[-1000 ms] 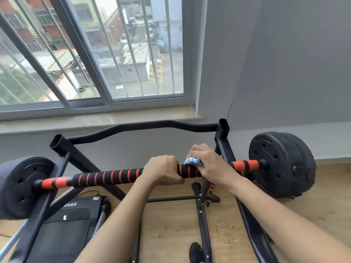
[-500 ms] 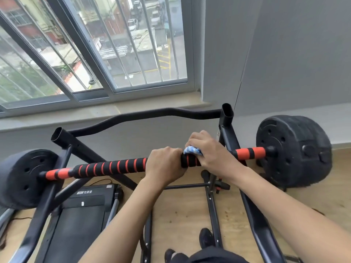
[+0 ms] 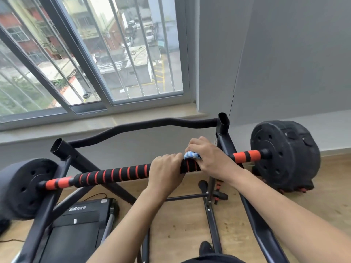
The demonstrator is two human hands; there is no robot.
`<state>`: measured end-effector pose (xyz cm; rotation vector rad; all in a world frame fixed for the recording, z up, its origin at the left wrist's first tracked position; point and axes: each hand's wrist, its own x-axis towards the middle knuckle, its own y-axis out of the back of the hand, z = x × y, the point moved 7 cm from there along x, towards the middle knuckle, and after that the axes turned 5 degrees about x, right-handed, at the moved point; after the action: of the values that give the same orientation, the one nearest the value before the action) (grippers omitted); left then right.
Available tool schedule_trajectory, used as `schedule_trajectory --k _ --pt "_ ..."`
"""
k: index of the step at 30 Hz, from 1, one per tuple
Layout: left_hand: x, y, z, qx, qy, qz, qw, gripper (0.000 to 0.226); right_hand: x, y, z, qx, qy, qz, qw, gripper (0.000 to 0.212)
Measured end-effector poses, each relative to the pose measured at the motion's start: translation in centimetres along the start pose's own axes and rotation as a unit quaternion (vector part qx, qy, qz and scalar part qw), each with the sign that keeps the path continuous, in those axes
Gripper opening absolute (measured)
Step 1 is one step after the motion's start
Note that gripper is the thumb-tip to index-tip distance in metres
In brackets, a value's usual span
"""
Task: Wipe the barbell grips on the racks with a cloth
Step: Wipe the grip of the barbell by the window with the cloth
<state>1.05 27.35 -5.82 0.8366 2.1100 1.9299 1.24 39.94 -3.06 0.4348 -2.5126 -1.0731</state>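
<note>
- Rack (image 3: 224, 130) is standing under the window sill (image 3: 95, 122), carrying the barbell (image 3: 245, 156) across both uprights.
- Right plates (image 3: 284, 154) and left plate (image 3: 22, 188) are sitting just outside the uprights, loading both bar ends.
- Foam grip (image 3: 114, 174), black with orange stripes, is running the bar's length between the uprights.
- Left hand (image 3: 167, 171) is wrapping fully round the foam grip near mid-bar, fingers curled over the top, probably steadying it.
- Right hand (image 3: 212, 158) is curling over the bar just beside the left, pinning the cloth against the foam.
- Cloth (image 3: 190, 155), blue-white and bunched small, is peeking out between the hands; the rest is hidden under the right fingers.
- Risks: the small wad is likely slipping out on a long stroke, so bare fingers are rubbing instead. The left hand is blocking the leftward path. Hard sideways pushing could be rolling or shifting the loaded bar on its rests.
</note>
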Motion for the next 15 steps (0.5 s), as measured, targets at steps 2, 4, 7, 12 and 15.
schedule_trajectory --k 2,4,7,12,15 --pt "0.2 -0.1 0.0 0.013 0.011 -0.005 1.0 0.01 0.0 -0.1 -0.2 -0.007 -0.001 0.014 1.0 0.017" --pt "1.1 -0.2 -0.4 -0.008 0.02 -0.078 0.997 0.012 -0.2 -0.2 -0.4 -0.018 0.003 0.021 1.0 0.015" --pt "2.2 -1.4 -1.1 -0.103 0.014 -0.232 0.967 0.014 -0.1 -0.3 -0.6 -0.031 0.012 0.022 0.999 0.016" --pt "3.3 -3.0 -1.5 -0.266 0.013 -0.423 0.866 0.025 0.0 0.1 -1.1 -0.027 0.028 0.0 0.999 0.021" --pt "3.6 -1.8 -1.9 -0.273 0.005 -0.343 0.899 0.028 0.5 0.3 -0.5 -0.035 0.023 -0.004 0.999 0.023"
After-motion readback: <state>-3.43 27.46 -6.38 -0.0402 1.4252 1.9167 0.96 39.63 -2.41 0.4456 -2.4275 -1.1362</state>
